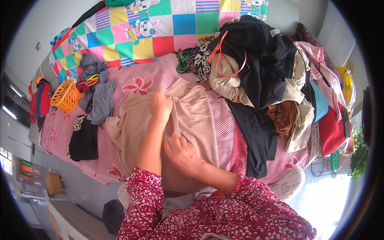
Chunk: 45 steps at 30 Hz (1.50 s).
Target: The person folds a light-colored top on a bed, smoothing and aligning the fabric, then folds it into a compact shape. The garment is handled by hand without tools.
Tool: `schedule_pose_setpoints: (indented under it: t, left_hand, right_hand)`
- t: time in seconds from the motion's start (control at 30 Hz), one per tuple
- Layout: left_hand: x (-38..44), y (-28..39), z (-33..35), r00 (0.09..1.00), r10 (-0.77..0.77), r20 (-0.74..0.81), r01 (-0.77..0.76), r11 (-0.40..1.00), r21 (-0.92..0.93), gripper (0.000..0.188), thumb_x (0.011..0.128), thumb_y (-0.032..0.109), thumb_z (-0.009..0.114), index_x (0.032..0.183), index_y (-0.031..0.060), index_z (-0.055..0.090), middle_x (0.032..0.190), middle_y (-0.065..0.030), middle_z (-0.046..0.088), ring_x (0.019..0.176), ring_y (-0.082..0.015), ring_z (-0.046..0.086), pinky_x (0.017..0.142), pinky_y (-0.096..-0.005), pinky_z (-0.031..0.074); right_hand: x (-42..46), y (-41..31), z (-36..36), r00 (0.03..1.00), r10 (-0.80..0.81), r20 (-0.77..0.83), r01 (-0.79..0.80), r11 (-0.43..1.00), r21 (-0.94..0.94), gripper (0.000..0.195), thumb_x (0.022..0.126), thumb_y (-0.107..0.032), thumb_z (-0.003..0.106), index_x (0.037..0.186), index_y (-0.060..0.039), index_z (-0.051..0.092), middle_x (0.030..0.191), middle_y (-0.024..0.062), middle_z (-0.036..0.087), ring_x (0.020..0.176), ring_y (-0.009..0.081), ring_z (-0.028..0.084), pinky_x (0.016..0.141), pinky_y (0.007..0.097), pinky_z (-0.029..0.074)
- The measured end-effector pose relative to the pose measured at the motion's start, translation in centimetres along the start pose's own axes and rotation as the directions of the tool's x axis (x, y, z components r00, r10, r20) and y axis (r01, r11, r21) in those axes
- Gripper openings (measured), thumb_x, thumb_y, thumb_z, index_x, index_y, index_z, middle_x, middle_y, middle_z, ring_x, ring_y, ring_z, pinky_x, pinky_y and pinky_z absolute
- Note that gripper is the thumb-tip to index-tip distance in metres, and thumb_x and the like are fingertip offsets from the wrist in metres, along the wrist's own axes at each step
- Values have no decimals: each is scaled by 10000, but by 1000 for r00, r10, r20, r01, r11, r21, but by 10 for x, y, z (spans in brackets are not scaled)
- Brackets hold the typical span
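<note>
A dusty-pink long top (195, 117) lies spread over the pink patterned cover in front of me, its lower edge hanging toward my lap. My left hand (161, 105) is closed on the cloth near its upper part. From there a raised fold runs down toward my right hand (183, 154). That hand rests lower on the same garment with its fingers apart, touching the cloth beside the fold. Its palm side is hidden.
Heaped clothes, with black trousers (255, 141) and a black garment (264, 60), lie to the right. On the left are an orange plastic basket (66, 96), grey clothing (102, 102) and a folded black garment (84, 141). A rabbit-print checked cloth (183, 24) covers the back.
</note>
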<state>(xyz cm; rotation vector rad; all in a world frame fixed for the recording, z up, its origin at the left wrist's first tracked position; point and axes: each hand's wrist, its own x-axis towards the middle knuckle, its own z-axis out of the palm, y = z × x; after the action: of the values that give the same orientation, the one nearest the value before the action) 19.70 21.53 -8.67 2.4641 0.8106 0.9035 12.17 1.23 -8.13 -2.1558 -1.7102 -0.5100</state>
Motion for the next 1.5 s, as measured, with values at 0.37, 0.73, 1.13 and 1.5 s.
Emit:
schedule_pose_setpoints:
  t: [0.37, 0.73, 1.13, 1.5]
  left_hand:
    - [11, 0, -9, 907, -25, 421, -29, 992, 120, 251, 855, 224, 567, 903, -6, 654, 897, -233, 664, 885, -411, 623, 809, -472, 483]
    - [-15, -11, -21, 965, 18, 261, 94, 908, -409, 166, 897, 78, 602, 1029, 7, 529, 870, -104, 582, 795, -167, 558, 741, -311, 468]
    - [-28, -18, -4, 997, -14, 76, 25, 989, -148, 315, 893, 177, 608, 1156, 17, 541, 932, -171, 623, 826, -364, 617, 730, -427, 517]
    - [-93, 20, -7, 896, 232, 379, -323, 925, 198, 606, 919, 326, 548, 1381, -36, 398, 1496, -206, 309, 1425, -335, 208, 1140, -522, 157]
  right_hand:
    - [48, 123, 4, 904, 391, -172, -315, 882, 351, 65, 836, -5, 500, 870, -4, 555, 916, 192, 605, 836, 391, 594, 724, 475, 494]
    - [95, 169, 48, 913, 387, 132, -405, 900, 161, 194, 789, -14, 539, 977, -46, 574, 1009, 210, 600, 907, 384, 626, 766, 466, 516]
    - [80, 181, 72, 837, 447, -317, -299, 857, 420, 225, 812, -38, 634, 1029, 20, 620, 995, 207, 638, 882, 366, 620, 799, 409, 503]
    - [-21, 118, -27, 856, 487, -172, -433, 859, 274, 335, 808, -60, 627, 1103, 78, 554, 1198, 318, 542, 1098, 487, 520, 931, 486, 455]
